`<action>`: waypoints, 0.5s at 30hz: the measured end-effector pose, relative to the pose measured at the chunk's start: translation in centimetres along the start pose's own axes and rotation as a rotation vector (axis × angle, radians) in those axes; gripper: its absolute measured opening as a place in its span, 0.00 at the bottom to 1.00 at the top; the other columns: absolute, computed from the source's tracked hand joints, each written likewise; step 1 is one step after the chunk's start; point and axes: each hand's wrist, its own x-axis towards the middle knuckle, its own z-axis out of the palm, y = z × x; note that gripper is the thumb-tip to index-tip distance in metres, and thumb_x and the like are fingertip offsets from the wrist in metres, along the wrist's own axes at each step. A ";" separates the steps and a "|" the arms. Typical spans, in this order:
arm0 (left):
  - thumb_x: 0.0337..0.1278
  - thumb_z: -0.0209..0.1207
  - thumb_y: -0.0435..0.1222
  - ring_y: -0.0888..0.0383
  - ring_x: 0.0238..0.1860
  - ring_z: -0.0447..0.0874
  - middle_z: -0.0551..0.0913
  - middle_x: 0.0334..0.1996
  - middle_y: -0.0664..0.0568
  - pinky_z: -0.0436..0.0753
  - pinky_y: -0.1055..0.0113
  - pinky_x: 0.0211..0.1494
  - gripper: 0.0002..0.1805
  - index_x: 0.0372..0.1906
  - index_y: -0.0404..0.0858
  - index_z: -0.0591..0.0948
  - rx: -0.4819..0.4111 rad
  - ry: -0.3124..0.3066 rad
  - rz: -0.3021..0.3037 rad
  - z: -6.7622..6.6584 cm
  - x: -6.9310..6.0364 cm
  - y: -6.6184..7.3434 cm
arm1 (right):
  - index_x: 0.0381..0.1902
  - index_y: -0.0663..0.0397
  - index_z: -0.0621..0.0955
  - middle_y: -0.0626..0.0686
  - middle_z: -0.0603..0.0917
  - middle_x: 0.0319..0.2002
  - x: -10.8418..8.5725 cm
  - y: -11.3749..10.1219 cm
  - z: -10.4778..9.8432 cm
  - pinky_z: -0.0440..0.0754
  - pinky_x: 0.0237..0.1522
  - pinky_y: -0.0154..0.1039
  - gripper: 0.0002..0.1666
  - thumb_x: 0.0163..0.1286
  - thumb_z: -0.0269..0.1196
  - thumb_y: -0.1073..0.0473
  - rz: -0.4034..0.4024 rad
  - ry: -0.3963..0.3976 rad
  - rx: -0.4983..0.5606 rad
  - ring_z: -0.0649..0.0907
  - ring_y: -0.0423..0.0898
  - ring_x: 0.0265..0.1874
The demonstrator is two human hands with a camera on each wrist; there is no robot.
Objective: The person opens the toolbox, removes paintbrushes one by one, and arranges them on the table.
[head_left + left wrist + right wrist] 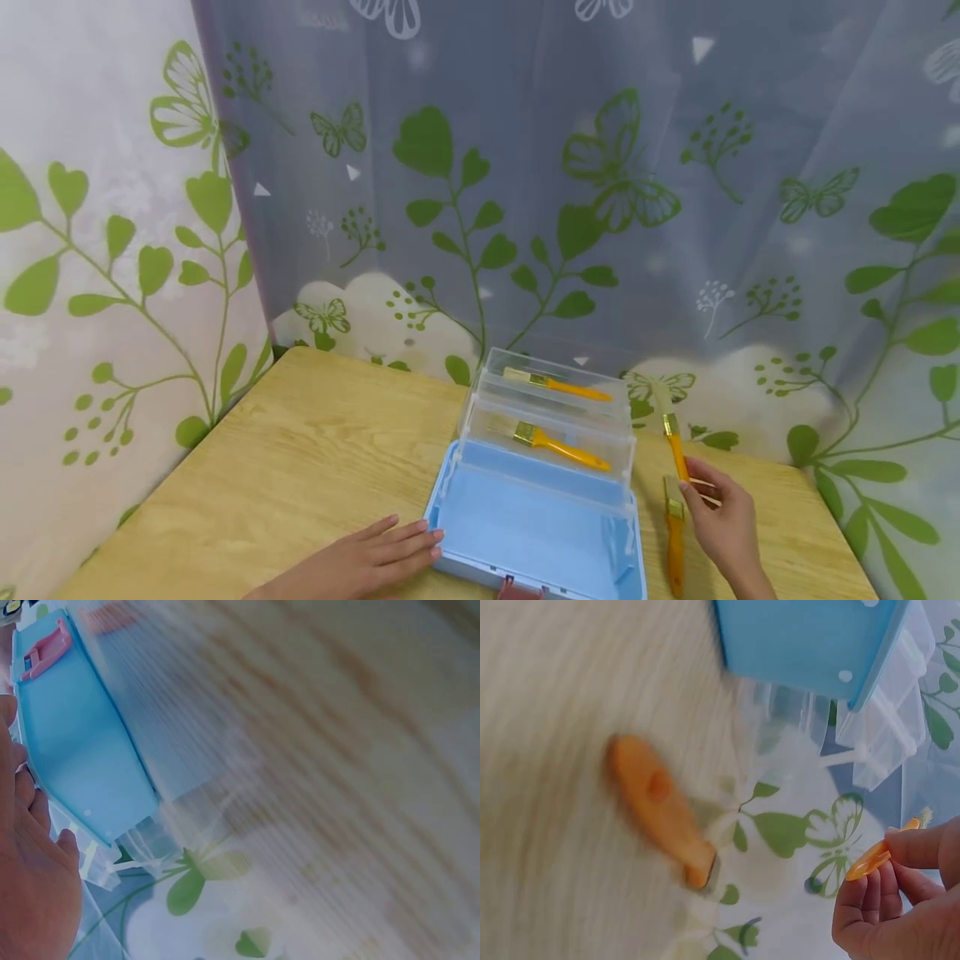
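The right hand (723, 517) has its grip pinched on the handle of a raised paintbrush (677, 450), bristles upward, toward the right edge of the desk (285, 450). A second brush (676, 546) lies between that hand and a blue box (532, 521). The left hand (360, 560), fingers straight, touches the box's left rim. Toward the desk's far edge, two clear trays (570, 412) each carry one yellow-handled brush (566, 450).

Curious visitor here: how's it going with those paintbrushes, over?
Right grip: pinching raised paintbrush. Left grip: touching blue case. Another paintbrush lying beside it; nothing visibly in the way.
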 end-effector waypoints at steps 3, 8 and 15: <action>0.79 0.41 0.58 0.58 0.82 0.46 0.59 0.80 0.49 0.35 0.69 0.82 0.38 0.81 0.38 0.58 0.017 -0.001 0.000 0.2 -0.2 0.1 | 0.61 0.69 0.80 0.70 0.83 0.53 -0.6 0.8 -0.6 0.80 0.34 0.21 0.21 0.71 0.63 0.72 0.044 -0.014 -0.002 0.78 0.22 0.34; 0.78 0.44 0.58 0.58 0.82 0.46 0.60 0.80 0.50 0.35 0.69 0.82 0.39 0.81 0.39 0.57 0.035 -0.010 -0.004 0.2 -0.4 0.2 | 0.63 0.70 0.79 0.68 0.83 0.53 -1.1 2.2 -1.3 0.83 0.33 0.26 0.22 0.72 0.63 0.71 0.155 -0.024 0.007 0.78 0.22 0.33; 0.79 0.37 0.59 0.57 0.81 0.51 0.60 0.80 0.51 0.38 0.69 0.82 0.39 0.81 0.40 0.57 0.029 -0.031 -0.028 0.1 -0.3 0.5 | 0.64 0.70 0.78 0.71 0.82 0.55 -1.7 4.3 -2.5 0.84 0.31 0.28 0.24 0.72 0.63 0.69 0.287 -0.033 -0.071 0.74 0.17 0.28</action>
